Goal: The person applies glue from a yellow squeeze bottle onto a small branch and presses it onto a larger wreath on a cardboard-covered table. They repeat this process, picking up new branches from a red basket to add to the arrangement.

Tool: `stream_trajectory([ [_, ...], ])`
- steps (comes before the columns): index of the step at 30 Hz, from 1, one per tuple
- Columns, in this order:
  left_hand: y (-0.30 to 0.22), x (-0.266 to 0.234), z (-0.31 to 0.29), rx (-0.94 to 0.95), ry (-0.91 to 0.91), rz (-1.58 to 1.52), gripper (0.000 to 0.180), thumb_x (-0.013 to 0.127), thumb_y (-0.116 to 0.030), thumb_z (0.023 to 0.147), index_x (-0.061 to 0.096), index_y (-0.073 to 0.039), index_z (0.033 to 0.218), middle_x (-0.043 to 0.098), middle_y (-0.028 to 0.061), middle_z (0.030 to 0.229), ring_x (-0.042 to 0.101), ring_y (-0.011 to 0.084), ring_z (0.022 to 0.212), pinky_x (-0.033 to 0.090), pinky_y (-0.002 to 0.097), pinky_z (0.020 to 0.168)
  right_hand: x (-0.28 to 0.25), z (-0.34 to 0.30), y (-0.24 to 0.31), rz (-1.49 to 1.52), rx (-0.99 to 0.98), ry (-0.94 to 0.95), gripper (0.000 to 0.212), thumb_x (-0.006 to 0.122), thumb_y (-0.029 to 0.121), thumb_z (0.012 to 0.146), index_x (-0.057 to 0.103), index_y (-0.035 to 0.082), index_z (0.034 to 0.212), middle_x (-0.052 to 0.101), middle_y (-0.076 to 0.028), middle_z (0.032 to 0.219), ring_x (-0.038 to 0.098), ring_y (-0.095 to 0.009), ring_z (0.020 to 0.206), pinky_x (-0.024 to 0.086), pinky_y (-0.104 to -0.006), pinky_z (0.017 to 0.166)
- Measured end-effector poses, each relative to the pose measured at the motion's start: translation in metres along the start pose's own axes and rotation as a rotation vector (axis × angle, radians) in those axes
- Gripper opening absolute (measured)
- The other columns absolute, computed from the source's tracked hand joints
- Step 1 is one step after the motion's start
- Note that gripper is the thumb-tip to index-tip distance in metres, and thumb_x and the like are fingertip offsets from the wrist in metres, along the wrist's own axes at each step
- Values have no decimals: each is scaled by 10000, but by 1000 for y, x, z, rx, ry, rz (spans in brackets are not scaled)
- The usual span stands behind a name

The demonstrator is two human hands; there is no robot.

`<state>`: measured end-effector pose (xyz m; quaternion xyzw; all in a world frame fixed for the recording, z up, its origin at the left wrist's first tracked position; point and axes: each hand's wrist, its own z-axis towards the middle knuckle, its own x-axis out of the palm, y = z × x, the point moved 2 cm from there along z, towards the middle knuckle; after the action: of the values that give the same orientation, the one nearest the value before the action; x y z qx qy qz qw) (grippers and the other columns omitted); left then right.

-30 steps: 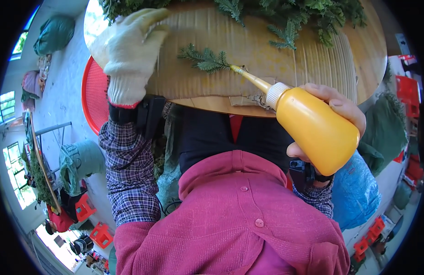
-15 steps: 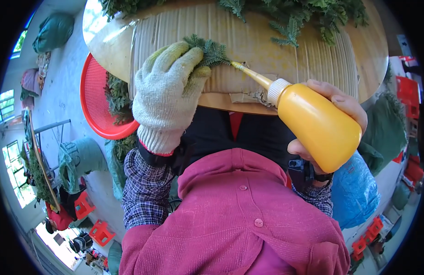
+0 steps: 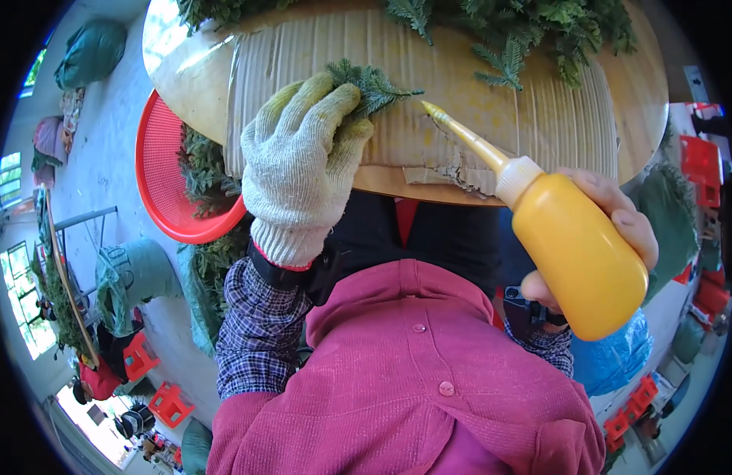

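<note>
In a pale knitted glove, my left hand point(image 3: 303, 158) pinches a small green fir sprig point(image 3: 375, 89) over the cardboard. Its bare stem end points right. Bare, my right hand point(image 3: 615, 210) wraps round a yellow squeeze bottle point(image 3: 580, 257) with a white collar and a long tapered nozzle. The nozzle tip is close to the stem end, with a small gap between them. Ribbed cardboard point(image 3: 303, 59) lies under the sprig on a round wooden table point(image 3: 643, 103); its near edge is torn.
Green fir branches point(image 3: 532, 32) are heaped along the table's far side. Left of the table, a red basket point(image 3: 156, 170) holds more greenery. A blue plastic bag point(image 3: 611, 356) is at the right, and red stools point(image 3: 140, 356) stand on the floor at the left.
The bottle has moved right and toward me, so its nozzle tip has come away from the stem end. My left hand and the sprig have shifted slightly right.
</note>
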<state>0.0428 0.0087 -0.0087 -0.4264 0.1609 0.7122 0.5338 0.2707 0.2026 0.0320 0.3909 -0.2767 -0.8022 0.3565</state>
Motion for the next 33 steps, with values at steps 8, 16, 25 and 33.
stream_trajectory([
  [8,6,6,-5,43,-78,-38,326,819,-182,778,712,-97,1075,713,113,1141,660,341,1049,518,441,908,24,19,-4,23,-22,2,906,919,348,743,353,137,1418,580,-278,1320,622,-414,1176,523,-485,990],
  [16,4,8,-7,36,-75,-6,328,822,-206,783,718,-102,1076,708,106,1180,659,326,1062,509,437,907,64,23,-30,63,-101,-205,867,931,315,733,374,105,1364,597,-277,1292,650,-404,1140,546,-501,968],
  [25,-2,0,-2,-18,-7,-12,290,807,-131,807,740,-51,1077,720,169,1157,673,364,1070,535,451,929,66,25,-34,73,-83,-180,862,946,289,712,387,106,1343,600,-280,1282,652,-408,1132,564,-495,955],
  [33,5,7,-8,-1,-46,-7,348,822,-210,778,723,-111,1097,704,106,1167,650,325,1093,490,440,939,63,24,-31,41,-71,-139,863,957,244,695,395,115,1336,592,-278,1289,641,-409,1148,567,-489,953],
])
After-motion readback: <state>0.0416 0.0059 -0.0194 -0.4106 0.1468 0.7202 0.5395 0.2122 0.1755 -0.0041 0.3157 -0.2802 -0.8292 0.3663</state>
